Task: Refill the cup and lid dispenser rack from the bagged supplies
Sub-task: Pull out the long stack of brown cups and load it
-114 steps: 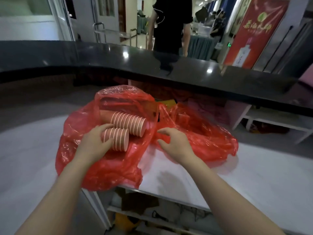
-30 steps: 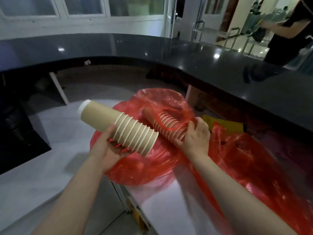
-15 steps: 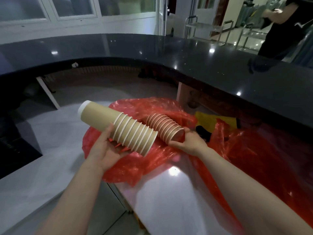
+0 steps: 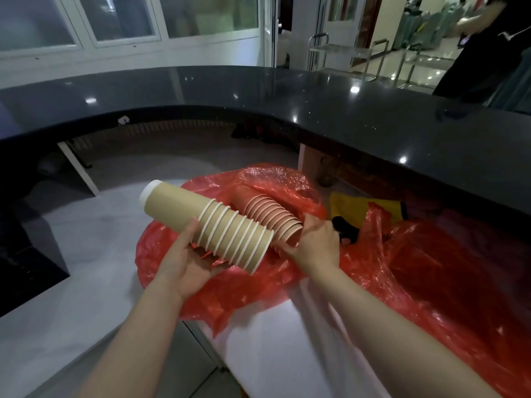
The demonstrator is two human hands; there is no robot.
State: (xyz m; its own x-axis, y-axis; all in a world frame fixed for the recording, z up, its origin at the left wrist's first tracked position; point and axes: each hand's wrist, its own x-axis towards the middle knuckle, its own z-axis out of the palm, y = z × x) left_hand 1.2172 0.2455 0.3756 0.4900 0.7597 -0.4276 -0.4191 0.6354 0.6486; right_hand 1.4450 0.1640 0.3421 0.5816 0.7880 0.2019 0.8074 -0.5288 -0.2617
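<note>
The white table (image 4: 86, 254) lies bare on the left, and its near edge breaks at a gap just below the red bag (image 4: 258, 285), whose plastic hangs over that edge. The left hand (image 4: 184, 259) grips from beneath one stack of tan cups (image 4: 212, 225), held tilted above the bag, bottoms pointing up-left. Just beside it, the right hand (image 4: 319, 242) grips the open end of one stack of pink cups (image 4: 270, 216), whose far end sits in the bag's mouth. A second red bag (image 4: 431, 277) spreads to the right. A raised black counter (image 4: 344, 110) curves behind everything.
</note>
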